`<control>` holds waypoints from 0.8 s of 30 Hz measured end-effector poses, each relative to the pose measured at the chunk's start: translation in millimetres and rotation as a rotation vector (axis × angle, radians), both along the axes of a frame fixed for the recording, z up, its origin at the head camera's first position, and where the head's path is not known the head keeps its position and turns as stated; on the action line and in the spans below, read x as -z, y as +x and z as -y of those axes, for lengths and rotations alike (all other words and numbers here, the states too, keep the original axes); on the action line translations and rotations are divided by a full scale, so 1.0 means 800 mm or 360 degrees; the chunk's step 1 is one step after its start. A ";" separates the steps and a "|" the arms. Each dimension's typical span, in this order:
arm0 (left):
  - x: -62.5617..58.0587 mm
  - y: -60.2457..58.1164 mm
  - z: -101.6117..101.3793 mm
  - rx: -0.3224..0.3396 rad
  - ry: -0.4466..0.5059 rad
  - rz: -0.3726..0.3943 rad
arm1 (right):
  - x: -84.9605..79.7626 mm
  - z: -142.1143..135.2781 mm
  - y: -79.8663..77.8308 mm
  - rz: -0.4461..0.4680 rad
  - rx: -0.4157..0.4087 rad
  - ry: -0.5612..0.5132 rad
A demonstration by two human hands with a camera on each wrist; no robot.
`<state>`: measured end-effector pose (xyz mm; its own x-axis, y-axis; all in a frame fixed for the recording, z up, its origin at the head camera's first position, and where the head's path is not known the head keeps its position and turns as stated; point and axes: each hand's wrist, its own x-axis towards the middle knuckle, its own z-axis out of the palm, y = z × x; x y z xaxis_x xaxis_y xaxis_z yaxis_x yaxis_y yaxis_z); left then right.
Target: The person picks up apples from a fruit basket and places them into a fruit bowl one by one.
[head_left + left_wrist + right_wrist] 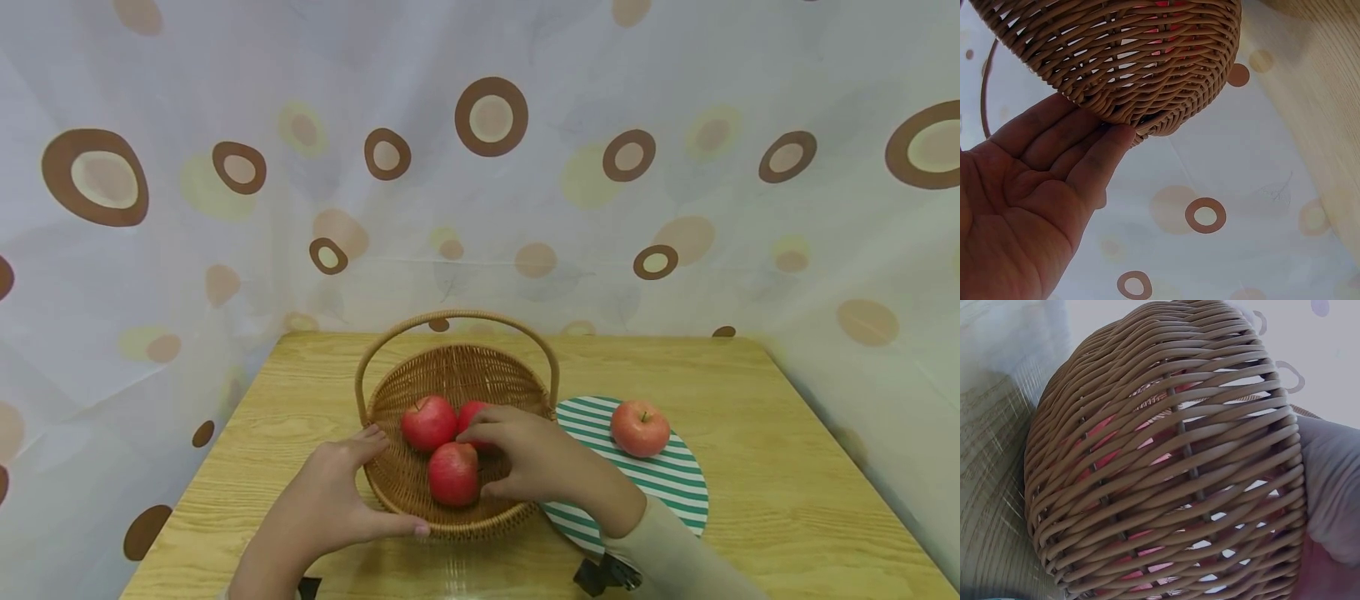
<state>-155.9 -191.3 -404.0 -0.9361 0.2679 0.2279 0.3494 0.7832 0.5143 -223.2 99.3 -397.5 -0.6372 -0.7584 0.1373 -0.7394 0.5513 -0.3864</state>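
Note:
A brown wicker basket (480,531) with an arched handle (459,314) holds three red apples: one at left (429,423), one at front (453,474) and one at back (471,413). My left hand (330,497) grips its rim, with fingertips at the left handle base and the thumb along the front edge. In the left wrist view, the fingers (1094,153) meet the woven side. Inside the basket, my right hand (528,454) spreads over the back apple, partly hiding it. Its thumb lies beside the front apple, with a gap showing between thumb and fingers.
Right of the basket lies a round green-and-white striped mat (675,485) bearing a paler red apple (640,428). The wooden table (780,467) backs onto a white sheet (420,200) with brown circles. The right forearm crosses over part of the mat.

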 end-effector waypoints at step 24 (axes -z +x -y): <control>-0.003 0.002 -0.001 0.0010 -0.0016 -0.0031 | 0.000 0.024 -0.008 -0.0039 -0.0117 0.0130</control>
